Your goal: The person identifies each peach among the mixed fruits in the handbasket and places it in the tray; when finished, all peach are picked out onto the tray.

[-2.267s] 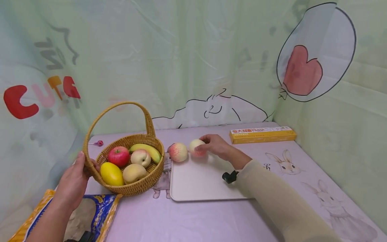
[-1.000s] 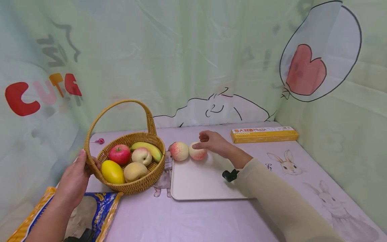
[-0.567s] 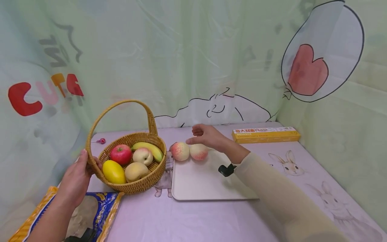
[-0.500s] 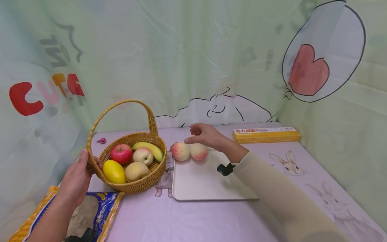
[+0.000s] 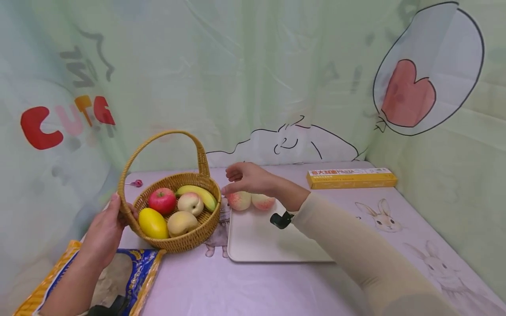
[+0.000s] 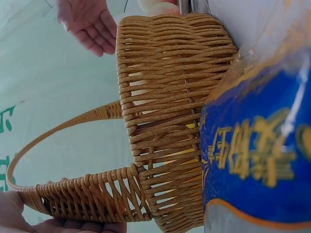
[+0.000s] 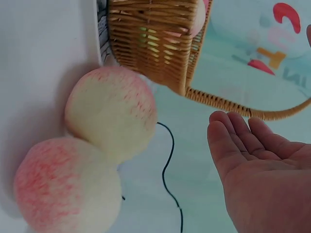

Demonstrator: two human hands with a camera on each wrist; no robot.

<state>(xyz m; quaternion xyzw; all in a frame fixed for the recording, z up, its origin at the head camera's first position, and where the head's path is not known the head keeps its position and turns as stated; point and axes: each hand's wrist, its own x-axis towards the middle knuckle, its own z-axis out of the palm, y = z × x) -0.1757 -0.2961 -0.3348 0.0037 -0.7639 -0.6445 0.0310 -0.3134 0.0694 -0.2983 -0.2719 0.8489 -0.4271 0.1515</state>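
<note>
Head view: left hand (image 5: 104, 229) holds the basket (image 5: 197, 239), left of the tray (image 5: 269, 241), by its handle (image 5: 202, 161); right hand (image 5: 252, 178), fingers relaxed and empty, hovers near the rim. Steady the basket; avoid bumping the peaches (image 5: 240, 202).

On the yellow box (image 5: 352, 179), far right on the worktop (image 5: 221, 285), "PASTA" can be read after red Chinese characters; the smaller line below is too fine. On the left curtain (image 5: 166, 79), "CUT" is spelled in large coloured letters (image 5: 70, 120), followed by a less clear red one. Yellow Chinese characters (image 6: 272, 150) are printed on the blue bag (image 5: 144, 263), near left.
</note>
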